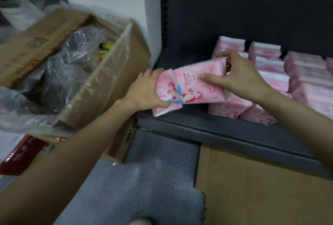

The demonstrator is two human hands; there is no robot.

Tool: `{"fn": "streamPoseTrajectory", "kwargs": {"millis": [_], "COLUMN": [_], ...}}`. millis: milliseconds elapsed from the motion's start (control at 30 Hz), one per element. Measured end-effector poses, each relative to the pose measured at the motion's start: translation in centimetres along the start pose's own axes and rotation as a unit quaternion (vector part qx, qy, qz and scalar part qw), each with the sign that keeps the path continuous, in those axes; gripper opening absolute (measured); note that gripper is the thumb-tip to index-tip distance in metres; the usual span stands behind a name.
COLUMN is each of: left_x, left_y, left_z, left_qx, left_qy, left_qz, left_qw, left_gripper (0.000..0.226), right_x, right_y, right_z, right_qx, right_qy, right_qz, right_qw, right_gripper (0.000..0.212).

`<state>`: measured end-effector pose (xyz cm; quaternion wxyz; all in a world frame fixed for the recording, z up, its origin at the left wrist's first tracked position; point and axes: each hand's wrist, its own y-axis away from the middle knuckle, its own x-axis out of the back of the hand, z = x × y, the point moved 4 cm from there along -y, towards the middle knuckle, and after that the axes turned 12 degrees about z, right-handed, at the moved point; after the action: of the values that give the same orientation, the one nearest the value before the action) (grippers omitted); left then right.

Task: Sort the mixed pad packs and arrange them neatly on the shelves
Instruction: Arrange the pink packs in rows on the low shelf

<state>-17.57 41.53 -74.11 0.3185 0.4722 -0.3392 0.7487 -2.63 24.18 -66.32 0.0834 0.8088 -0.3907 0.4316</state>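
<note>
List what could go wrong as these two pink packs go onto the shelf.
1. The left hand holds one pink pack at the shelf's front edge; it may slide off onto the floor.
2. The right hand swings the tilted second pack toward the stacked pink packs; it might topple that front stack.
3. The two held packs overlap, so one may slip free when released.
</note>
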Motion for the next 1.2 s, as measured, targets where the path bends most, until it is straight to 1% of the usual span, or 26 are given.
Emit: {"fn": "streamPoseTrajectory", "kwargs": {"millis": [67, 133, 233, 333, 433, 500, 533, 667, 733, 767, 867, 900, 967, 1033, 1100, 1167, 1200], "left_x": [1.3, 1.5, 0.3, -1.3, -3.0, -4.4, -5.2, -8.1, -8.8, -8.7, -8.3, -8.1, -8.4, -8.7, -8.5, -8.4, -8.0], "left_y": [-2.4, -5.3, -10.6, -15.2, -17.9, -19.4, -20.1, -21.5, -21.3, -21.2, -21.2, -21.0, -21.1, -20.9, -20.9, -20.9, -20.7], "left_z": [0.1, 0.7, 0.5, -0.4, -1.0, -1.3, -1.5, -1.9, -2.7, -3.0, -3.2, -2.7, -2.4, -2.3, -1.9, -1.2, -0.8], "left_qx": [-0.025, -0.057, -0.086, -0.126, -0.109, -0.112, -0.121, -0.147, -0.130, -0.127, -0.143, -0.153, -0.144, -0.108, -0.083, -0.069, -0.068], "left_qy": [0.001, 0.002, -0.035, -0.080, -0.117, -0.113, -0.106, -0.116, -0.098, -0.097, -0.178, -0.205, -0.242, -0.251, -0.224, -0.206, -0.201], "left_qz": [0.092, 0.152, 0.184, 0.206, 0.196, 0.204, 0.194, 0.134, 0.112, 0.127, 0.174, 0.186, 0.189, 0.176, 0.181, 0.160, 0.162], "left_qw": [0.995, 0.987, 0.978, 0.967, 0.967, 0.966, 0.968, 0.973, 0.980, 0.979, 0.958, 0.949, 0.941, 0.946, 0.954, 0.963, 0.964], "left_gripper": [0.108, 0.105, 0.097, 0.077, 0.070, 0.069, 0.071, 0.091, 0.094, 0.090, 0.073, 0.071, 0.070, 0.067, 0.065, 0.063, 0.063], "right_x": [0.2, 0.6, 0.1, -1.9, -4.7, -6.8, -7.6, -9.1, -9.5, -9.6, -9.8, -9.6, -9.7, -10.1, -10.3, -10.3, -10.1], "right_y": [-2.9, -6.1, -11.2, -15.5, -18.2, -20.0, -20.7, -22.3, -22.4, -22.2, -22.0, -21.8, -21.7, -21.6, -21.2, -20.9, -20.7], "right_z": [0.1, 0.2, 0.3, 0.8, 1.4, 2.0, 2.3, 3.3, 3.6, 3.8, 4.6, 4.9, 5.1, 5.1, 5.0, 5.1, 5.1], "right_qx": [-0.018, -0.020, 0.006, 0.029, 0.089, 0.131, 0.148, 0.177, 0.182, 0.184, 0.175, 0.165, 0.159, 0.169, 0.175, 0.172, 0.168], "right_qy": [-0.021, -0.017, 0.050, 0.115, 0.210, 0.267, 0.287, 0.328, 0.337, 0.346, 0.387, 0.395, 0.401, 0.417, 0.433, 0.437, 0.430], "right_qz": [0.036, 0.075, 0.098, 0.079, 0.019, -0.020, -0.032, -0.025, -0.017, -0.015, -0.022, -0.025, -0.030, -0.033, -0.028, -0.028, -0.026], "right_qw": [0.999, 0.997, 0.994, 0.990, 0.973, 0.955, 0.946, 0.928, 0.924, 0.920, 0.905, 0.903, 0.902, 0.892, 0.884, 0.883, 0.887], "right_gripper": [0.081, 0.086, 0.090, 0.088, 0.083, 0.083, 0.082, 0.070, 0.068, 0.069, 0.079, 0.082, 0.081, 0.076, 0.073, 0.073, 0.073]}}
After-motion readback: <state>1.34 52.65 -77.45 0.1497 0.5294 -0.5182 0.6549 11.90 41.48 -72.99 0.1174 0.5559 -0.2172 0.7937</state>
